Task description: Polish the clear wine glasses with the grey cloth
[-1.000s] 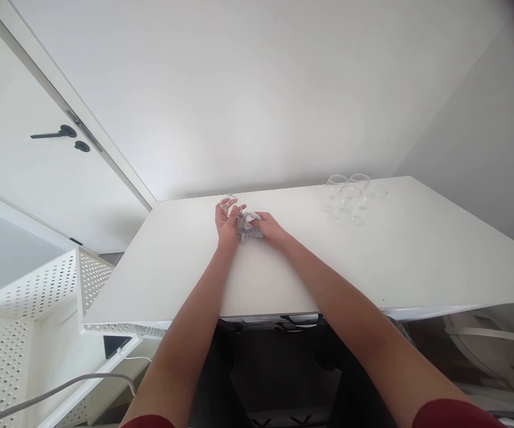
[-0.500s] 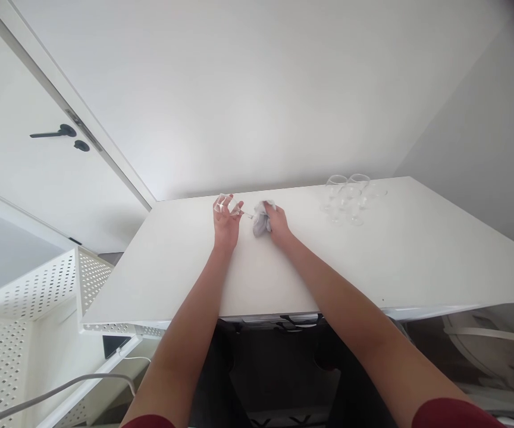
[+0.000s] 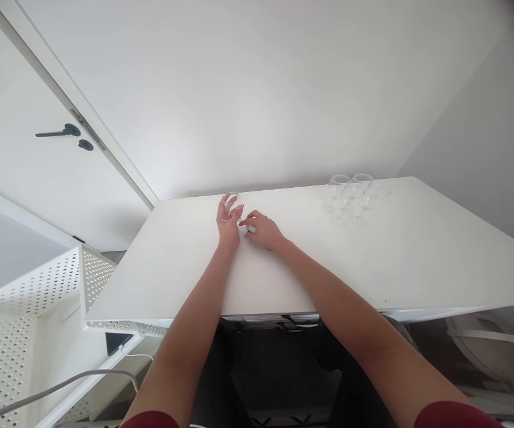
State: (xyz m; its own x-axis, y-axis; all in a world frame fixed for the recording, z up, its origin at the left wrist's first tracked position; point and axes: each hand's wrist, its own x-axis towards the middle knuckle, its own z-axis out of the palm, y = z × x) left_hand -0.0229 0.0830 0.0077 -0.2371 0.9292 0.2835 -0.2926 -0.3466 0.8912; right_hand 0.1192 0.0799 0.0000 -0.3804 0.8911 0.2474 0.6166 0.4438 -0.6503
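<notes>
My left hand (image 3: 228, 220) is wrapped around the bowl of a clear wine glass (image 3: 234, 199), over the back half of the white table (image 3: 168, 267). The glass's rim points up and away from me. Close beside it, my right hand (image 3: 263, 230) is closed on a grey cloth (image 3: 251, 229), mostly hidden by the fingers. The right fingertips are at the lower part of the glass, near its stem, which the hands partly cover.
Several clear wine glasses (image 3: 348, 196) stand together at the table's back right, near the wall (image 3: 261, 107). At left are a door with a black handle (image 3: 60, 131) and a white perforated panel (image 3: 54, 282). A dark chair (image 3: 279, 368) is below the table's front edge.
The wine glass has turned from lying sideways to more upright in my left hand. My right hand with the cloth has moved left and slightly nearer, and the cloth is now more bunched up.
</notes>
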